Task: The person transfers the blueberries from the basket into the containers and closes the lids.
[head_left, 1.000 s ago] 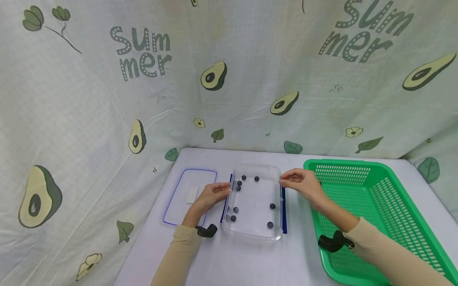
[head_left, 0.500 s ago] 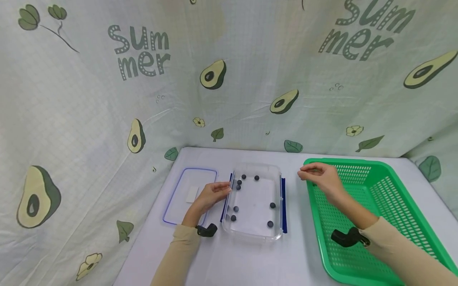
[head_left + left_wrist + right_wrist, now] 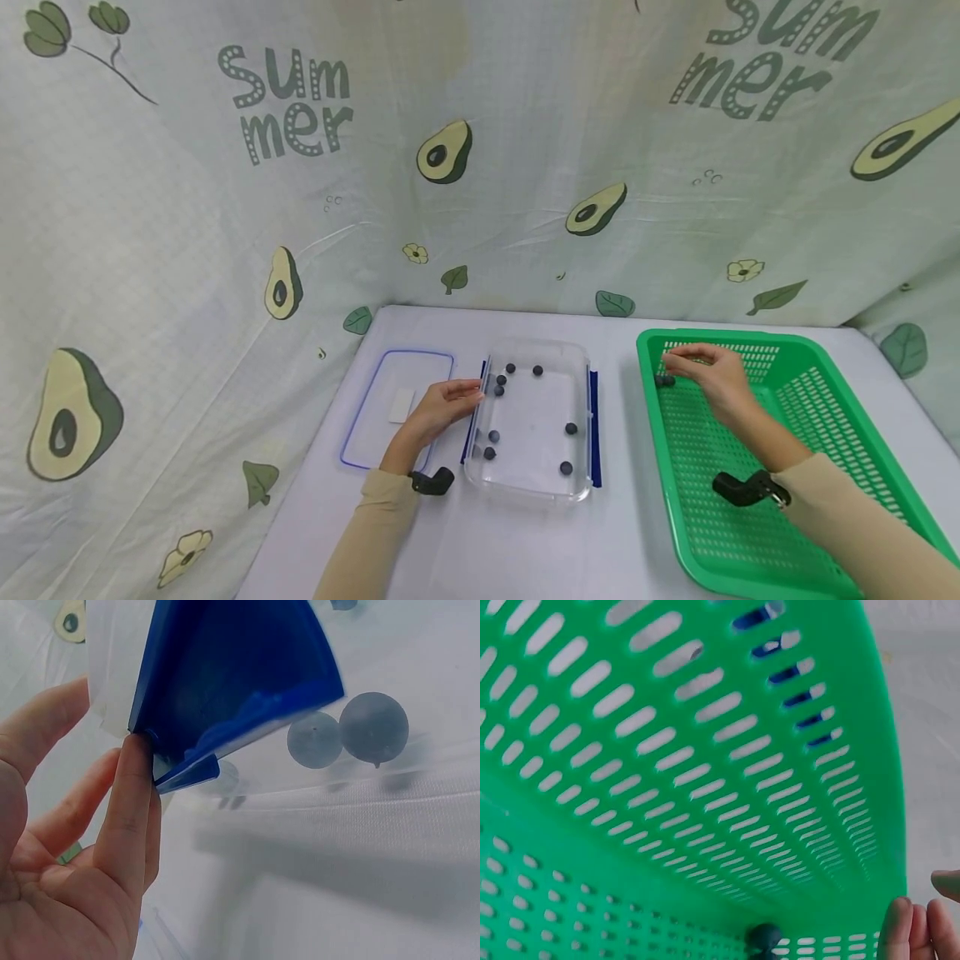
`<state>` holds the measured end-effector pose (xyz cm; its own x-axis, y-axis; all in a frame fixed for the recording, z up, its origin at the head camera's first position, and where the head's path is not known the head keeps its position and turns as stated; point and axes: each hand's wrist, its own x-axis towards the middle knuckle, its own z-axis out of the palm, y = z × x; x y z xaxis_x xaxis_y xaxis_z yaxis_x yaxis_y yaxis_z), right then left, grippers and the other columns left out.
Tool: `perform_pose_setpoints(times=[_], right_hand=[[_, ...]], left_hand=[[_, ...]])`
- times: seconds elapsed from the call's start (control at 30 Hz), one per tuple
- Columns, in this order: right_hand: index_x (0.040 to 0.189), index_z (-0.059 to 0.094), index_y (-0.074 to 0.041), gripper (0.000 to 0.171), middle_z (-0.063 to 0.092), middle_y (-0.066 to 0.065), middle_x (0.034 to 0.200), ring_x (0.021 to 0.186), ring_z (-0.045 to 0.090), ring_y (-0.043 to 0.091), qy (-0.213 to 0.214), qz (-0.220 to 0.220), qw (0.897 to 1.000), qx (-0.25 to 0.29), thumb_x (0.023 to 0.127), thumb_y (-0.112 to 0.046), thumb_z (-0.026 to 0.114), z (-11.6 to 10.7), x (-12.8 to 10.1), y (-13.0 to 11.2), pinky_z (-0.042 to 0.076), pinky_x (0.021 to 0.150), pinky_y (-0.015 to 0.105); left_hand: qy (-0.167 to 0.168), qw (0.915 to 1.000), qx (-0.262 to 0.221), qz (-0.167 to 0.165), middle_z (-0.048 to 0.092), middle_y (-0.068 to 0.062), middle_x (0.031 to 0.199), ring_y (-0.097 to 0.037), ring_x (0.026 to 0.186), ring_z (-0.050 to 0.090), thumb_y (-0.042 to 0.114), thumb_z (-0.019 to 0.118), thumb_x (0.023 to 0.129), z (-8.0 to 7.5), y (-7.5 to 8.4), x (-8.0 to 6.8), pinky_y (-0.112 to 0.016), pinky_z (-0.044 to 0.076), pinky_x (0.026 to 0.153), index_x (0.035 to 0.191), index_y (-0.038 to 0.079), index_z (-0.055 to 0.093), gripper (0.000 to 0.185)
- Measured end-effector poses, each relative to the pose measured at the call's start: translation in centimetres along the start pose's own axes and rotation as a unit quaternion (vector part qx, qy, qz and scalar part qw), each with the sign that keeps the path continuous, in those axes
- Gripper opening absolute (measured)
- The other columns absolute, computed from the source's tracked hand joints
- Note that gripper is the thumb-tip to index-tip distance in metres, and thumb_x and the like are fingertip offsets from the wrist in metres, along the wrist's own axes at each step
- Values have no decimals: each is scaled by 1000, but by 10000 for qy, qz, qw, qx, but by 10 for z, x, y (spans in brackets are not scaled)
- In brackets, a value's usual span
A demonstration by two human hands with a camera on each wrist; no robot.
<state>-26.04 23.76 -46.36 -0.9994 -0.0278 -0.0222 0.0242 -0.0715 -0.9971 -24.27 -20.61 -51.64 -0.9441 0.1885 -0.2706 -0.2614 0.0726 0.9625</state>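
A clear plastic box [image 3: 532, 492] with blue side latches lies mid-table, holding several small dark round balls [image 3: 572, 428] that look like blueberries. My left hand [image 3: 438, 412] touches the box's left side; in the left wrist view its fairly straight fingers [image 3: 124, 825] meet the edge of the blue latch [image 3: 247, 682]. Over the far left corner of a green basket [image 3: 675, 533] hovers my right hand [image 3: 716, 383], thumb and fingers apart in the right wrist view with no item seen between them. Just below its fingertips, dark balls [image 3: 663, 380] lie in that corner.
A clear lid with a blue rim [image 3: 360, 408] lies flat left of the box, a pale rectangle on it. The basket's slotted wall [image 3: 705, 772] rises beside my right hand. A patterned curtain [image 3: 517, 267] stands behind the white table.
From the box's right edge my right hand has moved right, to above the basket's far left corner. My left hand stays at the box, and the balls inside look the same.
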Motion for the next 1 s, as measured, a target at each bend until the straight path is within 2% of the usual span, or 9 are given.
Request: perform_pose_setpoints(times=[0.13, 0.2, 0.37, 0.53, 0.63, 0.83, 1.0], right_hand=[[102, 70, 8, 15, 73, 0, 86, 74, 71, 8, 181, 8, 9991, -389, 92, -3, 72, -7, 2, 4, 57, 71, 16], [103, 69, 8, 20, 73, -4, 83, 73, 71, 6, 305, 21, 9963, -803, 92, -7, 73, -9, 2, 7, 56, 70, 15], [111, 64, 13, 36, 69, -17, 79, 75, 66, -2, 558, 38, 9799, -1914, 92, -16, 74, -16, 5, 21, 55, 71, 14], [116, 64, 15, 41, 66, -22, 79, 75, 59, -10, 723, -31, 9678, -2412, 91, -16, 75, -23, 6, 38, 53, 69, 11], [115, 65, 15, 37, 68, -17, 81, 73, 58, -11, 858, -108, 9629, -2557, 91, -12, 75, -24, 4, 46, 53, 66, 11], [111, 67, 15, 33, 73, 7, 88, 69, 57, -11, 1032, -139, 9531, -2841, 89, -8, 75, -20, 0, 58, 51, 61, 11], [109, 67, 15, 36, 73, 15, 90, 67, 55, -12, 1095, -85, 9490, -2955, 86, -10, 79, -15, 0, 64, 50, 57, 13]], left_hand=[[63, 10000, 0, 10, 67, -10, 112, -21, 108, 65, 11, 72, 93, 0, 1, 0, -30, 54, 94, 132, -2, 61, 43], [90, 10000, -16, -16, 67, -10, 113, -23, 110, 64, 10, 72, 93, 1, 1, 0, -30, 54, 94, 132, -1, 61, 42], [105, 9999, -76, -56, 67, -10, 112, -23, 110, 64, 9, 72, 93, 1, 1, 0, -30, 54, 94, 131, -2, 61, 42], [89, 9999, -98, -64, 67, -9, 111, -19, 105, 65, 9, 73, 92, 1, 0, -1, -29, 54, 94, 131, -2, 61, 42], [50, 9999, -88, -16, 67, -9, 110, -16, 102, 66, 9, 72, 93, 0, 0, -3, -29, 55, 93, 132, -3, 61, 43], [-33, 10000, -39, 52, 68, -7, 107, -12, 98, 65, 8, 71, 93, -2, -1, -5, -27, 55, 91, 132, -5, 59, 43], [-59, 10000, 32, 70, 67, -7, 107, -13, 99, 65, 9, 71, 94, -2, -2, -5, -27, 55, 91, 133, -5, 58, 44]])
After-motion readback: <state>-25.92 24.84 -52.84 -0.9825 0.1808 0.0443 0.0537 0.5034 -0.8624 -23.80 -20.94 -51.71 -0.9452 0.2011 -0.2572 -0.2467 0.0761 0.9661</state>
